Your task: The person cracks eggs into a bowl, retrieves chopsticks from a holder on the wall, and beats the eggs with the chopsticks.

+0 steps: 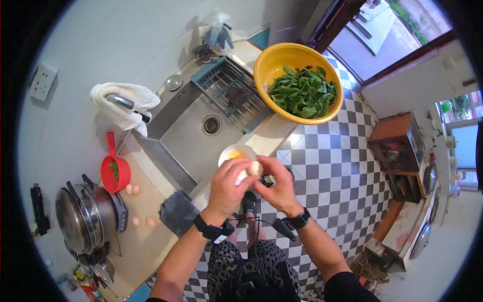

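Close together in front of my body, my left hand (226, 187) and my right hand (279, 187) are closed with their fingertips on a pale eggshell (255, 168). A white piece showing between the left fingers looks like part of the same shell, though the fingers partly cover it. Just beyond the hands is a small white bowl (245, 148) with yellow egg (235, 155) in it, at the near edge of the sink. My left fingers hide the bowl's near side.
Left of the sink (188, 133), the counter holds several loose eggs (136, 189), a red pan (107, 173), stacked pots (95, 216) and a grey cloth (178, 212). A yellow basin (262, 93) of leafy greens (304, 93) stands beyond, by a drying rack (221, 75).
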Demonstrator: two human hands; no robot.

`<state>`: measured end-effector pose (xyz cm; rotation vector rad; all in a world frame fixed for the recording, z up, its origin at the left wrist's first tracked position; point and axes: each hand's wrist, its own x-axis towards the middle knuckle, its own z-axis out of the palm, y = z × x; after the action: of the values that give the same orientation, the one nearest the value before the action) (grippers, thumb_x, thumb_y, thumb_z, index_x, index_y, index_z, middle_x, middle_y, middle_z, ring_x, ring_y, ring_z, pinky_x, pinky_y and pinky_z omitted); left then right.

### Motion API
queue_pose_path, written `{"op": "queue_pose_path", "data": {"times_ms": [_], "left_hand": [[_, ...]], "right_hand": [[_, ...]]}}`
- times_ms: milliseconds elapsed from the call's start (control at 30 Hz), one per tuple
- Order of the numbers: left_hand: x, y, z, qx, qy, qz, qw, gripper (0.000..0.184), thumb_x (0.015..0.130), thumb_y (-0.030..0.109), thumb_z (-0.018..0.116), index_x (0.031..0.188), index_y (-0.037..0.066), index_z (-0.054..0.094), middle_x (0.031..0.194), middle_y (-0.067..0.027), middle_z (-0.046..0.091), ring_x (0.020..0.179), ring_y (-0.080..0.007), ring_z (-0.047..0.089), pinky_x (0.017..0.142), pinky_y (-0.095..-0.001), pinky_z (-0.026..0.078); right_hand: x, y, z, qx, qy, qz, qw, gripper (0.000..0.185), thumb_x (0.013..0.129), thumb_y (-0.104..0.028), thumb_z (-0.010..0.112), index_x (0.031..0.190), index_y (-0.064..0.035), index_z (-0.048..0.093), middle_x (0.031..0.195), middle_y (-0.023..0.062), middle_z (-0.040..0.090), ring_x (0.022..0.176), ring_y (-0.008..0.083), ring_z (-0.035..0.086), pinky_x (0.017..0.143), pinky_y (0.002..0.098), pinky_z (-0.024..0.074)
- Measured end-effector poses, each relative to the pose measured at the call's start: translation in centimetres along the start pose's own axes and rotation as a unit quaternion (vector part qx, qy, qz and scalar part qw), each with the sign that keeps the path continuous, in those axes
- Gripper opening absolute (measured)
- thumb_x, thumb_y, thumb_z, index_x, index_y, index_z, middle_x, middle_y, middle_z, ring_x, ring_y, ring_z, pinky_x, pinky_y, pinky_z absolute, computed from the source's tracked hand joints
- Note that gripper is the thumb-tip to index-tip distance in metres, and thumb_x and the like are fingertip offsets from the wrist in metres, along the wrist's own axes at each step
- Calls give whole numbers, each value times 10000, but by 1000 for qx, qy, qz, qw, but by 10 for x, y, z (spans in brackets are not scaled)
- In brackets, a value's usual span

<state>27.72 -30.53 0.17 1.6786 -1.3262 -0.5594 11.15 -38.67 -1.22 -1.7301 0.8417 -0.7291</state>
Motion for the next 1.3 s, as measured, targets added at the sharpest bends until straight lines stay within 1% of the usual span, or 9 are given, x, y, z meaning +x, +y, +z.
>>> {"op": "queue_pose_path", "data": {"times_ms": [233, 367, 567, 667, 767, 867, 1000, 1067, 1300], "left_hand": [[-50, 12, -41, 30, -62, 35, 997, 374, 987, 240, 766, 1284, 16, 716, 1349, -146, 669, 1228, -332, 658, 1042, -430, 542], [-135, -43, -83, 102, -24, -109, 988, 298, 1000, 204, 739, 1244, 34, 723, 1232, -148, 677, 1139, -345, 665, 972, -426, 549], [-248, -154, -158, 424, 144, -330, 831, 396, 934, 223, 759, 1267, 32, 659, 1187, -190, 646, 1190, -397, 597, 1071, -488, 470], [-273, -199, -175, 403, 167, -444, 783, 461, 895, 215, 786, 1285, 19, 640, 1202, -219, 652, 1193, -410, 603, 1092, -508, 453], [-311, -250, -185, 284, 184, -448, 827, 474, 879, 163, 791, 1292, -6, 632, 1224, -238, 661, 1191, -422, 614, 1094, -519, 454], [-315, -274, -180, 328, 210, -344, 854, 495, 855, 65, 811, 1316, 14, 637, 1302, -182, 653, 1225, -341, 632, 1107, -439, 488], [-190, -119, -156, 165, 211, -323, 908, 466, 846, 48, 825, 1278, 30, 650, 1215, -139, 679, 1123, -283, 666, 986, -405, 552], [-156, -79, -121, 104, 135, -266, 949, 495, 804, 125, 882, 1238, 55, 655, 1066, -128, 648, 1016, -333, 633, 891, -427, 528], [-73, 5, -16, 167, -74, -39, 982, 609, 806, 277, 883, 1303, 49, 616, 1143, -152, 647, 1097, -401, 625, 946, -500, 505]], "right_hand": [[-73, 24, -63, -110, 22, 63, 992, 607, 840, -50, 835, 1417, -41, 644, 1350, 119, 717, 1218, 253, 690, 1035, 381, 547], [-136, 86, -87, -242, 13, 178, 954, 841, 806, 8, 840, 1563, -78, 484, 1526, 170, 572, 1345, 363, 611, 1103, 461, 529], [-168, 106, -86, -273, 11, 176, 946, 527, 843, -6, 812, 1337, -30, 632, 1475, 166, 608, 1213, 336, 674, 924, 426, 586], [-151, 88, -66, -251, -2, 171, 953, 471, 847, -6, 800, 1295, -30, 655, 1449, 163, 624, 1184, 325, 684, 906, 415, 592], [-132, 70, -44, -230, -25, 145, 962, 452, 840, -1, 789, 1274, -52, 674, 1369, 150, 670, 1146, 318, 691, 909, 410, 593], [-119, 54, -27, -213, -56, 81, 972, 412, 866, -24, 783, 1264, -44, 679, 1296, 169, 703, 1164, 358, 703, 975, 428, 579], [-101, 7, 14, -104, -110, 137, 979, 305, 952, -122, 759, 1239, -28, 717, 1071, 161, 759, 976, 300, 757, 850, 396, 596], [-92, -7, 31, -10, -139, 167, 976, 326, 996, -175, 756, 1275, -15, 704, 1119, 166, 772, 1044, 247, 767, 878, 371, 610], [-79, -9, 50, 339, -69, 234, 908, 476, 1067, -105, 688, 1490, -6, 492, 1356, 115, 658, 1140, 171, 688, 961, 322, 592]]}}
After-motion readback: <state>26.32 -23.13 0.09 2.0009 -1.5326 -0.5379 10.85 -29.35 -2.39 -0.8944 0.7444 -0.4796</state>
